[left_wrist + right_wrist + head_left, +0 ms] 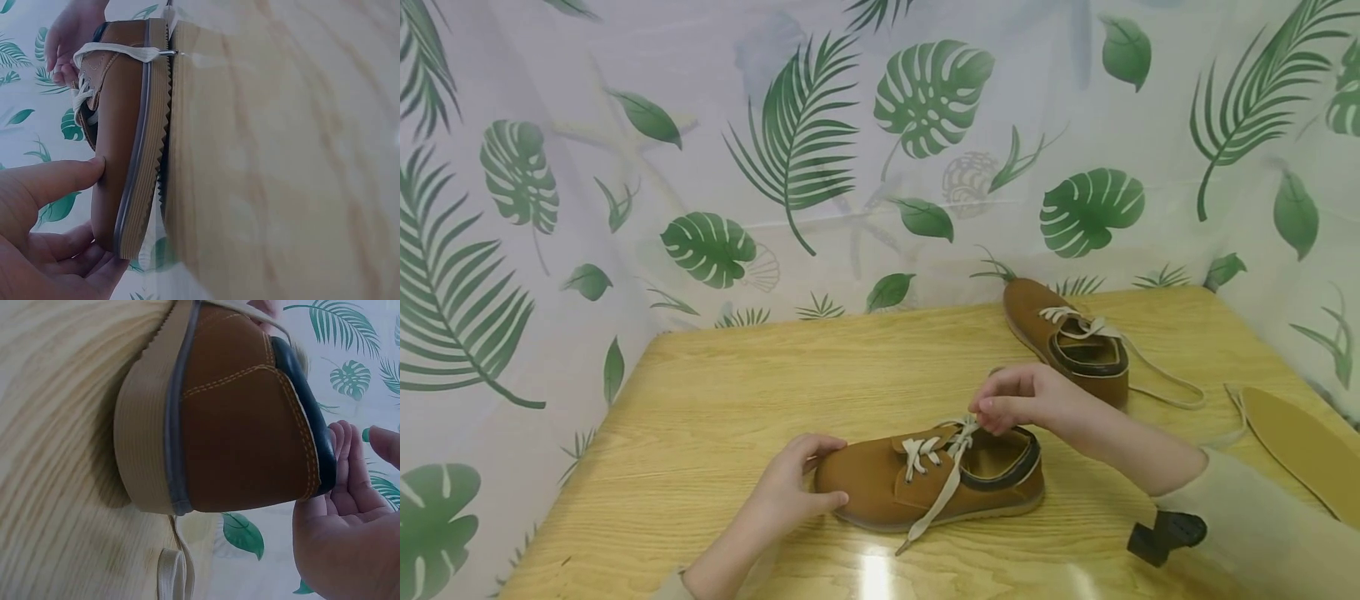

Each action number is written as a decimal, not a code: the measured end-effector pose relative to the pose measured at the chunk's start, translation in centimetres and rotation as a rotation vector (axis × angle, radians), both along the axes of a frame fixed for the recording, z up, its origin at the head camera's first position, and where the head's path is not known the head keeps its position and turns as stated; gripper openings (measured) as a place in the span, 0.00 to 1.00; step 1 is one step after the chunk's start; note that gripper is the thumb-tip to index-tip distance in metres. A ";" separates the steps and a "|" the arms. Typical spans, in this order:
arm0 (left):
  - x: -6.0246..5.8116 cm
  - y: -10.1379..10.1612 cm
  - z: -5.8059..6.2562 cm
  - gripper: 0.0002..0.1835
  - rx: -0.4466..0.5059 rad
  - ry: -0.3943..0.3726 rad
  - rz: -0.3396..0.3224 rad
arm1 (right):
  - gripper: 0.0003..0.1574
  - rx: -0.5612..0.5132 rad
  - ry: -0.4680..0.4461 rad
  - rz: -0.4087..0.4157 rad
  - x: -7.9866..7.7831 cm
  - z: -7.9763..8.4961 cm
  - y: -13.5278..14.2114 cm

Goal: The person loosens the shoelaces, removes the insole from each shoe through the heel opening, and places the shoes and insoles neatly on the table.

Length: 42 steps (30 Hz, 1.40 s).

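A brown lace-up shoe (865, 475) lies on its sole on the wooden table, toe to the left. My left hand (793, 483) grips its toe, the thumb on the near side and the fingers round the front. Above the shoe's opening, my right hand (1018, 400) has its thumb and forefinger together at the cream shoelace (966, 429), and appears to pinch it. One lace end hangs over the near side onto the table. In the right wrist view the shoe's heel (244, 437) with its dark collar stands before the right hand (350, 494); the lace at the fingertips is hidden there.
A second brown shoe (1033, 317) stands behind to the right, its loose lace (1172, 400) trailing over the table. A flat tan, insole-shaped piece (1300, 442) lies at the right edge. Leaf-printed cloth (820, 108) hangs behind the table (722, 383).
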<state>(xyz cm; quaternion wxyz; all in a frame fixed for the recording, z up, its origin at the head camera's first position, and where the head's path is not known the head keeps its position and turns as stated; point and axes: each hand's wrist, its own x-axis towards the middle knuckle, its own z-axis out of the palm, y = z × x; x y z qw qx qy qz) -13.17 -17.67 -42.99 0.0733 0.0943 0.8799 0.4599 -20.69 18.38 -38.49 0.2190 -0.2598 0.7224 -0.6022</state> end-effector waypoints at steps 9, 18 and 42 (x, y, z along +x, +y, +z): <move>0.0 0.0 0.2 0.32 -0.002 -0.003 -0.008 | 0.10 0.120 0.167 -0.008 0.6 -0.5 -1.0; -0.1 0.1 0.1 0.33 0.005 -0.007 -0.010 | 0.02 0.245 0.389 -0.080 1.5 -0.8 -1.7; -0.1 0.1 0.1 0.32 0.007 -0.007 -0.009 | 0.08 0.330 0.491 -0.196 2.1 -2.0 -3.0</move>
